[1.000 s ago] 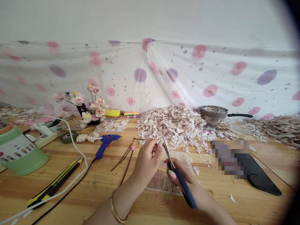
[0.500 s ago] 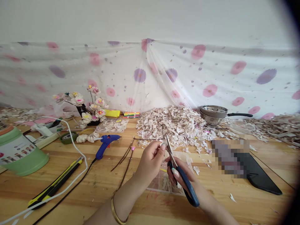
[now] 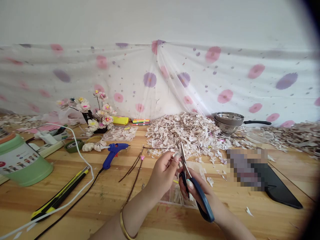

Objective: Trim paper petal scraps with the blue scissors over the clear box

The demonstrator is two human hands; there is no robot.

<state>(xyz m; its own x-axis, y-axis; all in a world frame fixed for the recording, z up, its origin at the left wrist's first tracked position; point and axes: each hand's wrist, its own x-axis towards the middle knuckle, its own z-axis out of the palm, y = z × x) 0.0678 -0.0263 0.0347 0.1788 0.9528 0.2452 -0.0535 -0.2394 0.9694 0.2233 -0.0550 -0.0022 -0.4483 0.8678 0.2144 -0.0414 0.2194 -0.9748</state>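
Scissors (image 3: 197, 188) sit clamped in my right fingers (image 3: 190, 184), presumably angled to keep the blades beside the pale scrap (image 3: 179, 155) my left fingers (image 3: 173, 167) pinch; more petals (image 3: 185, 128) heap beyond.

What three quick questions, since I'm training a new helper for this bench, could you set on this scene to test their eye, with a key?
1. Multiple choice: what does the right hand hold?
A) a utility knife
B) the scissors
C) a pan

2. True or false: the gold bangle is worn on the left arm.

3. Short answer: what colour is the glue gun that lies to the left of the scissors?

Key:
1: B
2: True
3: Blue
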